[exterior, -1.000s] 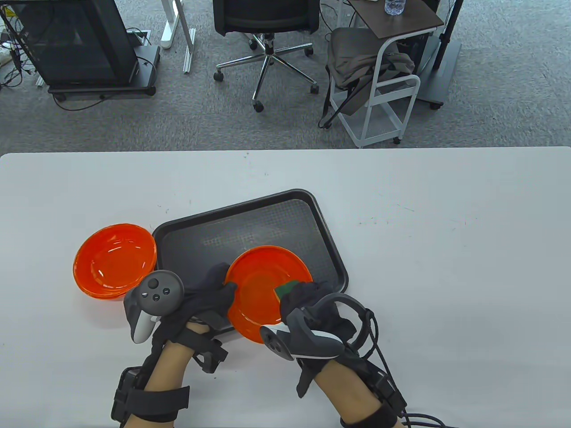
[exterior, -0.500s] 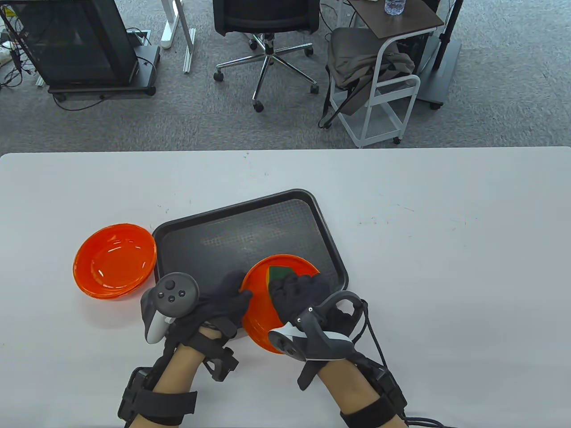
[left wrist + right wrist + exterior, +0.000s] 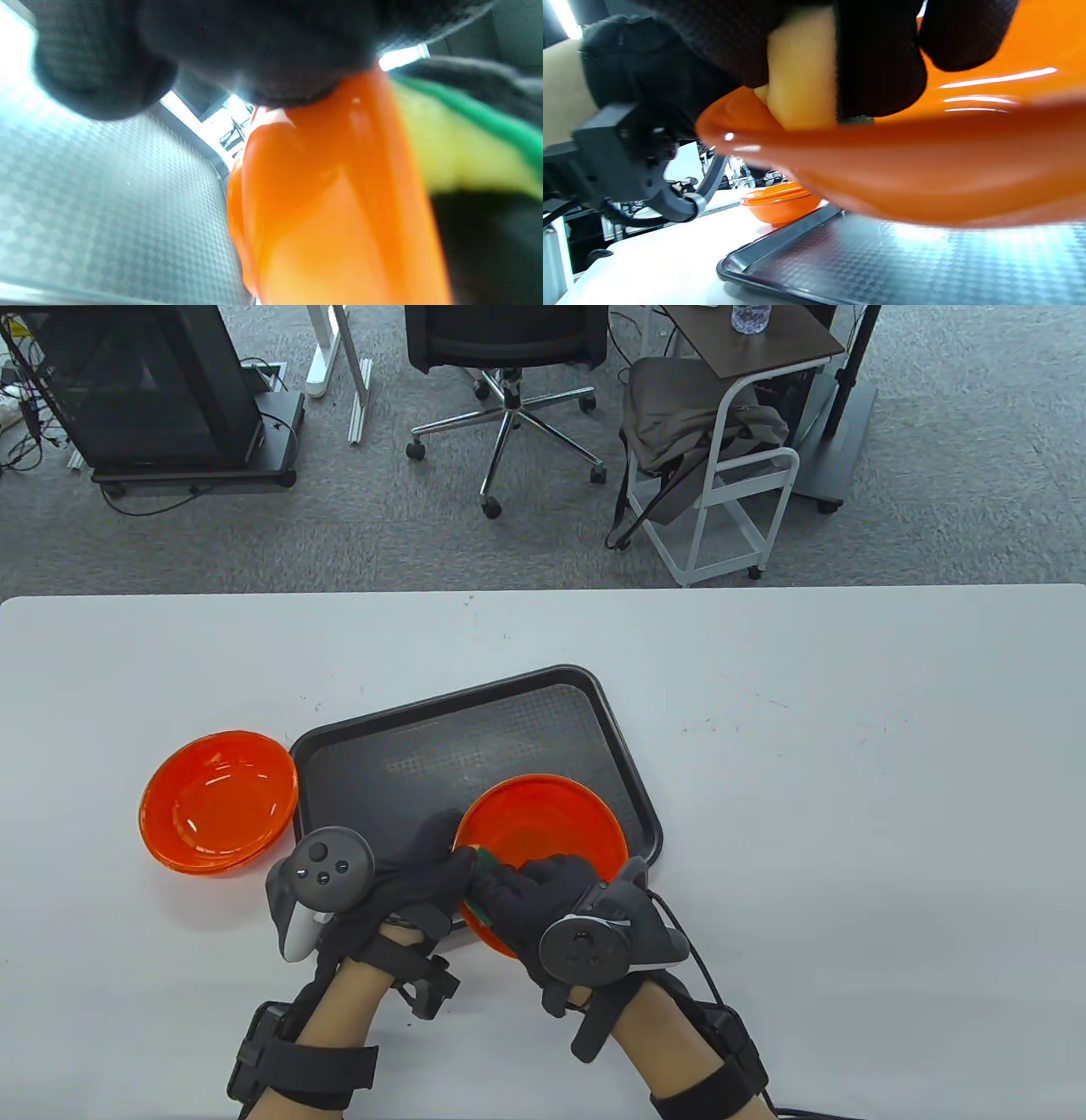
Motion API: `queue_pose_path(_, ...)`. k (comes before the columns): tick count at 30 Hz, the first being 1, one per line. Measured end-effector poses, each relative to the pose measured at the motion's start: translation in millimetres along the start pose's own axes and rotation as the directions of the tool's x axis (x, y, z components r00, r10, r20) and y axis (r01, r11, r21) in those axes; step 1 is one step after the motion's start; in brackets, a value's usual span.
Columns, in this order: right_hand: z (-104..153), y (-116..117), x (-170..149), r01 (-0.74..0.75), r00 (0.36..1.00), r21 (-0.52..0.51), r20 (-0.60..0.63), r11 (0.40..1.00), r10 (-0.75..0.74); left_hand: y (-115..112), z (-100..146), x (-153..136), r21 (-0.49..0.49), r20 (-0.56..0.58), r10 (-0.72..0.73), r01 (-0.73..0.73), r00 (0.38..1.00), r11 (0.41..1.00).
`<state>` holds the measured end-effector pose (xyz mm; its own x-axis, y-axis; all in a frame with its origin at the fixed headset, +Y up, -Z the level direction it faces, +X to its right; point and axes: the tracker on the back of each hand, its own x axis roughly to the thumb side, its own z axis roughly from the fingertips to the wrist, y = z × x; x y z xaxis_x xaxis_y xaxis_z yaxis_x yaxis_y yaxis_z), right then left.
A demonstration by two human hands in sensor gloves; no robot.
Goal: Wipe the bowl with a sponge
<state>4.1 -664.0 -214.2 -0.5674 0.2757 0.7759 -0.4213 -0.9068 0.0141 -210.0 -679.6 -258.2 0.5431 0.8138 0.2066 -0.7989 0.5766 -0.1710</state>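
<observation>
1. Mid-wipe, by the look of it: orange bowl tilted up over the near right corner of the black tray, sponge pressed against the inside wall at the bowl's near-left rim.
2. Left hand pinching the bowl's left rim, thumb inside, fingers behind. Solid grip, holding it steady.
3. Right hand closed around the sponge, yellow side squashed on the orange wall in the right wrist view, green scrub layer facing away.
4. Progress guess: partway through. Can't tell clean from dirty, so no idea how much is left.
5. Versus half a second back: sponge gone from the bowl's far side down to the near-left rim, right wrist rolled over, bowl facing up more.
6. Second orange bowl parked just left of the tray, untouched.
</observation>
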Motion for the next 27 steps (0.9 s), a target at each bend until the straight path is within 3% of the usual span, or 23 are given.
queue_pose_path(4, -0.7, -3.1, 4.7, 0.005, 1.000, 0.061, 0.019, 0.998, -0.006, 10.9, 0.6, -3.2, 0.039, -0.010, 0.014, -0.014, 1.000, 0.999)
queue_pose_path(8, -0.5, -10.2, 12.4, -0.129, 0.992, 0.159, 0.033, 0.979, 0.125, 22.7, 1.7, -9.6, 0.080, -0.023, 0.048, -0.046, 0.999, 0.996)
queue_pose_path(15, -0.5, -18.6, 17.6, -0.339, 0.939, 0.193, 0.016, 0.921, 0.343, 33.4, 2.0, -17.1, 0.112, -0.039, 0.098, -0.093, 0.994, 0.989)
queue_pose_path(27, 14.2, -47.7, 5.6, -0.477, 0.878, -0.051, -0.080, 0.878, 0.472, 57.6, 7.9, -37.0, 0.189, -0.075, 0.244, -0.226, 0.967, 0.956)
